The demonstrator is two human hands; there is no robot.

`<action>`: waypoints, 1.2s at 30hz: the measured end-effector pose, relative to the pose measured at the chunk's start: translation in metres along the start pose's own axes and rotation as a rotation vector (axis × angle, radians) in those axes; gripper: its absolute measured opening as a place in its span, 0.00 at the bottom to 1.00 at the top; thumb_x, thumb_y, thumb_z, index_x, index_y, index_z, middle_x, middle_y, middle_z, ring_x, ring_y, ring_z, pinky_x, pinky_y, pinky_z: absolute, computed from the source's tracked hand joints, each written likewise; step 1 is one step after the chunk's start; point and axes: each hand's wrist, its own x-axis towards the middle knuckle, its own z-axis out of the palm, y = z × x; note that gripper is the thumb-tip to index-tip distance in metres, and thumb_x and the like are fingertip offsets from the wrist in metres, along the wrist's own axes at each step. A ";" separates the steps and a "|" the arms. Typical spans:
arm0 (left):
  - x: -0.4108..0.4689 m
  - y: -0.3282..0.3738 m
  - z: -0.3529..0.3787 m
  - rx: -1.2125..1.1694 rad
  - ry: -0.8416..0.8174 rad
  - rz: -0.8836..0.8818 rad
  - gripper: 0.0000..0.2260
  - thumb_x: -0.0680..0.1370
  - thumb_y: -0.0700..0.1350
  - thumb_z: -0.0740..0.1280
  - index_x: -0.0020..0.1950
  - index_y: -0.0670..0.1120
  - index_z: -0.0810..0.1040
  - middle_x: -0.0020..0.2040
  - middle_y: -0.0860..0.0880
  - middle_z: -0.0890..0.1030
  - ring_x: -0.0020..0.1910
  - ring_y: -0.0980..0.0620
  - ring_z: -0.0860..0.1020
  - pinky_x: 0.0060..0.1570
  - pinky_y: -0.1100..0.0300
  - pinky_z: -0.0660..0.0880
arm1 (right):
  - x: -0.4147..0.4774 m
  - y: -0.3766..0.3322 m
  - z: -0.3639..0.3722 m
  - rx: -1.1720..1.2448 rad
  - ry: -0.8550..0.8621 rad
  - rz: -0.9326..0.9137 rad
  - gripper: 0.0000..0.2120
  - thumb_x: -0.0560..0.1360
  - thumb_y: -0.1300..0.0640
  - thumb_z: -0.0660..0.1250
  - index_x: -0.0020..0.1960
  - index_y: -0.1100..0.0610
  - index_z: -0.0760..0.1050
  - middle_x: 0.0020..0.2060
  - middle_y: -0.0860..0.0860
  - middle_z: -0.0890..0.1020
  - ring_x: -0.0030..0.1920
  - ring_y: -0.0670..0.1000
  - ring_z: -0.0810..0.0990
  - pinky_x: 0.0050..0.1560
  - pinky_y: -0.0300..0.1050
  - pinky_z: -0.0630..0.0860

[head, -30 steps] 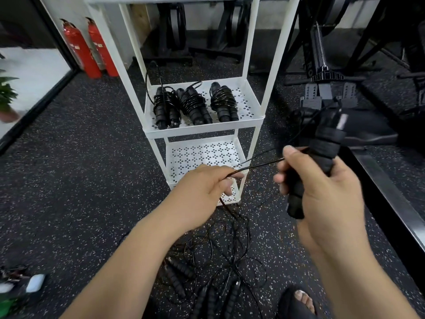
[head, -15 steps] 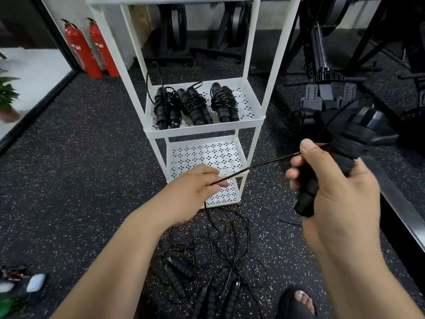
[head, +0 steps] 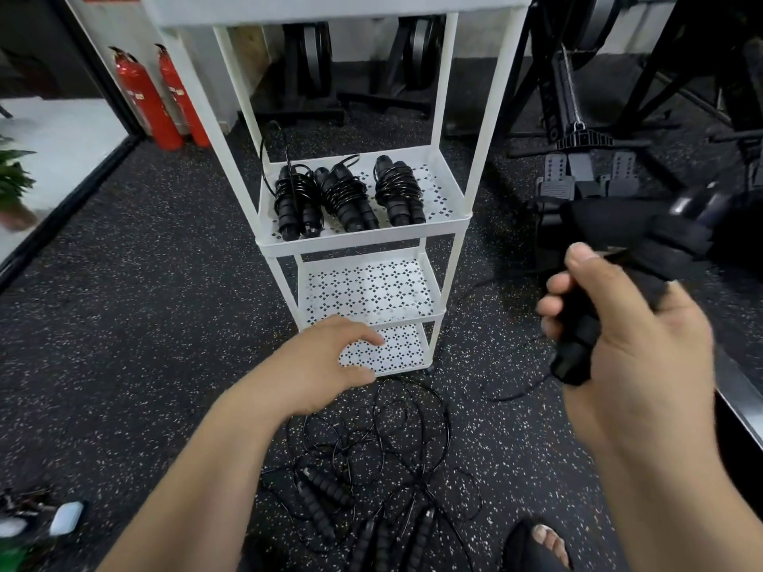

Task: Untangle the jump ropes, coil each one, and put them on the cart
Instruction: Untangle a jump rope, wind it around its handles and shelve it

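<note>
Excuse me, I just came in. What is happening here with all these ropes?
A person is tidying jump ropes in a gym. The right hand grips a black jump rope handle. The left hand is open and holds nothing, low in front of the white cart. Three coiled ropes lie on its middle shelf. A tangled pile of ropes waits on the floor.

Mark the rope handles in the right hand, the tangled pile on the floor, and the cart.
rope handles (head: 576,348), head view, lower part of the black grip
tangled pile (head: 373,447), head view, crossing cords near its middle
cart (head: 363,236), head view, middle shelf's front rim
</note>
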 end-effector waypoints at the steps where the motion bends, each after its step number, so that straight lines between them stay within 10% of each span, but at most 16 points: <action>1: -0.001 0.008 0.001 0.014 0.003 0.041 0.24 0.81 0.48 0.74 0.71 0.71 0.73 0.78 0.64 0.68 0.71 0.59 0.74 0.66 0.60 0.76 | -0.002 0.004 0.002 -0.007 -0.011 0.023 0.04 0.80 0.59 0.74 0.53 0.57 0.80 0.36 0.50 0.83 0.34 0.48 0.81 0.34 0.40 0.75; 4: -0.003 0.043 0.004 -0.102 0.036 0.164 0.30 0.83 0.38 0.67 0.73 0.71 0.71 0.74 0.67 0.72 0.58 0.61 0.82 0.42 0.64 0.80 | -0.008 0.016 0.009 -0.034 -0.027 0.057 0.04 0.79 0.59 0.74 0.51 0.57 0.80 0.36 0.53 0.84 0.33 0.50 0.80 0.32 0.40 0.75; 9: -0.013 0.081 0.017 -0.565 -0.016 0.273 0.11 0.88 0.52 0.61 0.63 0.62 0.83 0.55 0.62 0.86 0.60 0.59 0.81 0.72 0.43 0.70 | -0.010 0.022 0.015 -0.050 -0.017 0.086 0.04 0.80 0.60 0.74 0.48 0.56 0.80 0.35 0.54 0.84 0.31 0.50 0.79 0.31 0.40 0.74; 15: -0.017 0.075 0.019 -0.702 0.015 0.320 0.16 0.82 0.63 0.61 0.53 0.58 0.85 0.33 0.52 0.76 0.37 0.52 0.77 0.74 0.47 0.70 | -0.002 0.020 0.009 -0.010 0.036 0.113 0.04 0.80 0.60 0.74 0.52 0.57 0.80 0.35 0.52 0.83 0.32 0.49 0.79 0.32 0.40 0.74; 23: -0.010 0.067 0.018 -0.629 0.239 0.299 0.12 0.83 0.60 0.65 0.54 0.60 0.87 0.28 0.55 0.70 0.30 0.52 0.69 0.43 0.56 0.67 | -0.003 0.021 0.008 0.091 -0.015 0.206 0.10 0.79 0.57 0.75 0.57 0.59 0.78 0.36 0.51 0.81 0.32 0.48 0.76 0.32 0.39 0.73; 27: -0.010 0.065 0.021 -0.678 0.224 0.294 0.15 0.84 0.65 0.64 0.53 0.59 0.86 0.33 0.37 0.62 0.32 0.46 0.61 0.38 0.54 0.62 | -0.010 0.027 0.014 0.038 -0.104 0.273 0.11 0.76 0.57 0.77 0.54 0.59 0.79 0.33 0.53 0.78 0.30 0.50 0.73 0.30 0.40 0.72; 36: -0.015 0.077 0.016 -0.947 0.242 0.232 0.15 0.87 0.54 0.64 0.47 0.49 0.84 0.30 0.50 0.62 0.30 0.48 0.56 0.32 0.52 0.53 | -0.021 0.039 0.022 0.008 -0.134 0.257 0.05 0.78 0.59 0.76 0.52 0.57 0.81 0.41 0.56 0.85 0.33 0.50 0.78 0.33 0.41 0.74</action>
